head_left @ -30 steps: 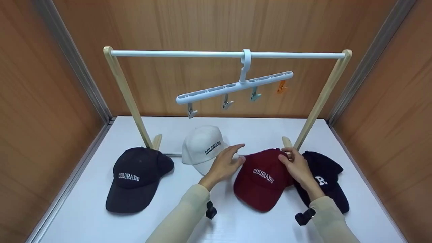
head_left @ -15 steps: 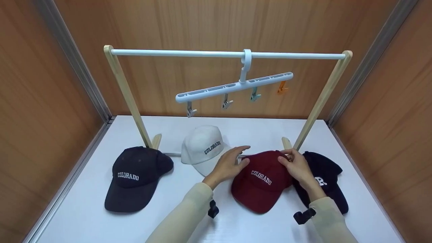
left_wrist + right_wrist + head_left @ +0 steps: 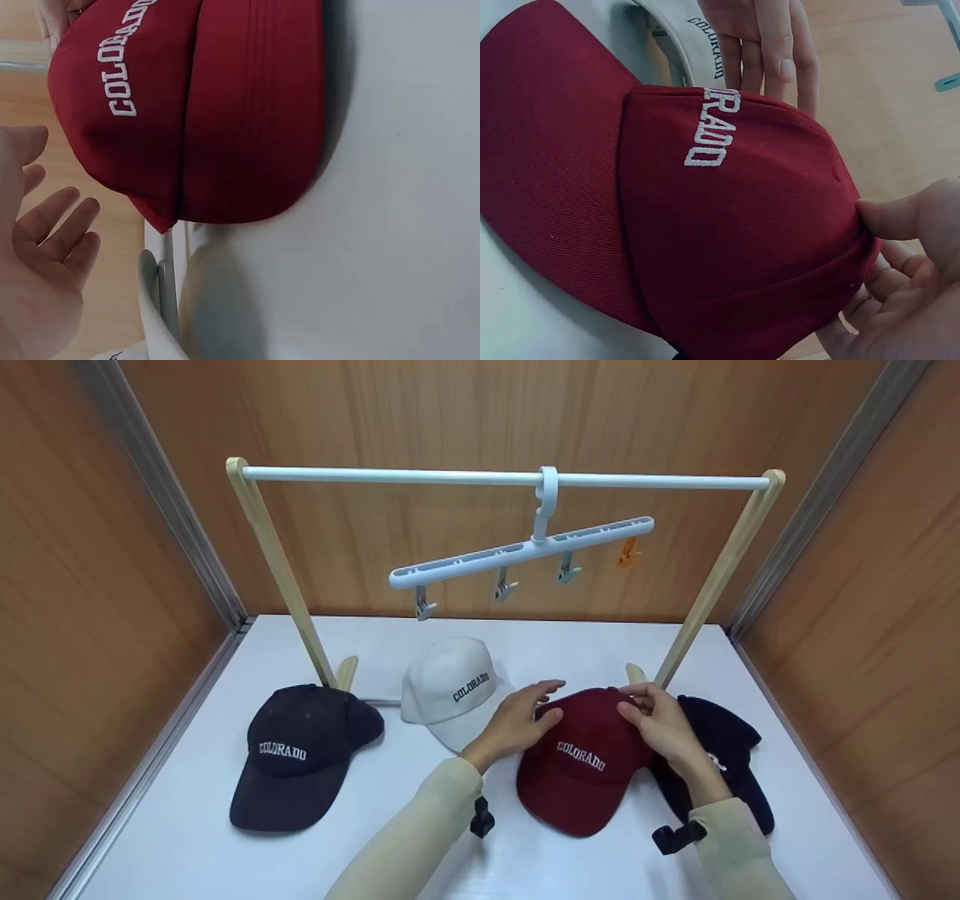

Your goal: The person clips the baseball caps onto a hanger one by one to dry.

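Red cap [image 3: 579,776] is staying pinched in the right hand [image 3: 664,729], and I'm seeing the left hand [image 3: 517,721], thumb and fingers apart, hovering closer than before.

Red cap [image 3: 581,774] — white lettering [image 3: 581,756], white cap [image 3: 444,684]

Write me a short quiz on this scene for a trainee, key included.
1. Multiple choice: who pinches the red cap? a) the left; b) the right; c) neither.
2. True or false: the hanger lies on the table.
3. Count and name: how many clips hang from the hanger, and what color is the rightmost in the head view?

Key: 1. b, the right hand. 2. False; it hooks over the white rail. 3. Four; orange.
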`<control>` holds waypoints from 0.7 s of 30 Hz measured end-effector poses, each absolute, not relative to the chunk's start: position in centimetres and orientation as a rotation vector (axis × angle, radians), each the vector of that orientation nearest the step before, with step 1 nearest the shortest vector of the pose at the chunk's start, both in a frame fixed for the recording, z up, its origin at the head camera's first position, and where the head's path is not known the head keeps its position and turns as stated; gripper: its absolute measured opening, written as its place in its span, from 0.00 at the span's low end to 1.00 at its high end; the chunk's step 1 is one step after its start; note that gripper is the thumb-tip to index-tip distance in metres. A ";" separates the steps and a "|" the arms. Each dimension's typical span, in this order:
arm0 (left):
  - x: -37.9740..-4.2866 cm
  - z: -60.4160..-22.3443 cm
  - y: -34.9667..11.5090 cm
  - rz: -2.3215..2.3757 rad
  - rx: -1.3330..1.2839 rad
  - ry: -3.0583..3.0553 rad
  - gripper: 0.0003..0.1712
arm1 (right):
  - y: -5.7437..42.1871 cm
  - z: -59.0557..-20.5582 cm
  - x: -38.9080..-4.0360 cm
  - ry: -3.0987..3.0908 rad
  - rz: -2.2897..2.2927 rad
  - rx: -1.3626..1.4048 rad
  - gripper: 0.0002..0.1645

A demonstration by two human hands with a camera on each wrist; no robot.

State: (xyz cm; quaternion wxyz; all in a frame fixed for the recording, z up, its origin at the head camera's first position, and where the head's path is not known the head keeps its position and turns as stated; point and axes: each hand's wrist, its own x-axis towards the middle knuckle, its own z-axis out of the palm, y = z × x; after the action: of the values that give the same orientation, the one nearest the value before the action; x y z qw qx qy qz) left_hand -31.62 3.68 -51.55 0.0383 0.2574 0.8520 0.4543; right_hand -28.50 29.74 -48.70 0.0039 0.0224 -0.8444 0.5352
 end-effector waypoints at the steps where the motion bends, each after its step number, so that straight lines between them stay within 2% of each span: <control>1: -31.7 -51.5 3.8 1.388 0.796 2.614 0.28 | 29.7 -48.5 -28.4 -2.647 1.677 0.086 0.20; 9: -32.0 -50.6 4.4 1.396 0.847 2.580 0.28 | 30.0 -47.1 -28.1 -2.644 1.683 0.214 0.18; 21: -32.1 -50.1 4.7 1.472 0.906 2.422 0.28 | 30.0 -47.0 -28.0 -2.615 1.698 0.408 0.16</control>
State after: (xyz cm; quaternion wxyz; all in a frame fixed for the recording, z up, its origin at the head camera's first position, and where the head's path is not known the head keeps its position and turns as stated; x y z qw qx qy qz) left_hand -32.10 4.69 -50.09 0.0832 0.3034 0.8112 0.4930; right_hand -28.00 30.03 -46.99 -0.0015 0.1296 -0.8316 0.5400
